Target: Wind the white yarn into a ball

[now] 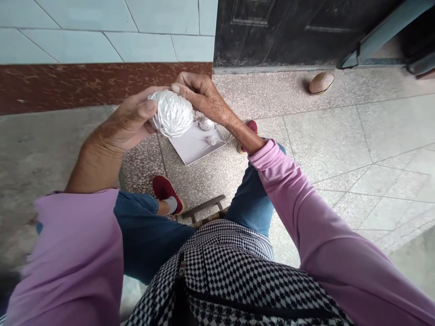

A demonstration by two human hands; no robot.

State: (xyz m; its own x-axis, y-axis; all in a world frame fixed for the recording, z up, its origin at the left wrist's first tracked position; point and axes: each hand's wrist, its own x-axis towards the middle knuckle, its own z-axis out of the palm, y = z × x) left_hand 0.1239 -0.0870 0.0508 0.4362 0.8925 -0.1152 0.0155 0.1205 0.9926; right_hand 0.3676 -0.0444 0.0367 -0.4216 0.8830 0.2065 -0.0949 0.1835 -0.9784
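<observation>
A large ball of white yarn (172, 114) rests in my left hand (134, 113), with the thumb on its near side and the fingers around its back. My right hand (200, 96) is at the ball's upper right edge, thumb and forefinger pinched together. Whatever strand lies in that pinch is too fine to make out. Below the hands, a shallow white tray (190, 153) lies on the floor. Two small balls, an upper yarn ball (206, 124) and a lower yarn ball (211, 140), lie in it, with loose strands trailing over its right side.
I sit with my knees apart over a low wooden stool (207, 207); my red shoes (166, 192) flank the tray. Ahead stand a tiled wall (102, 45) and a dark door (272, 36). A rounded pinkish object (321, 83) lies on the floor by the door.
</observation>
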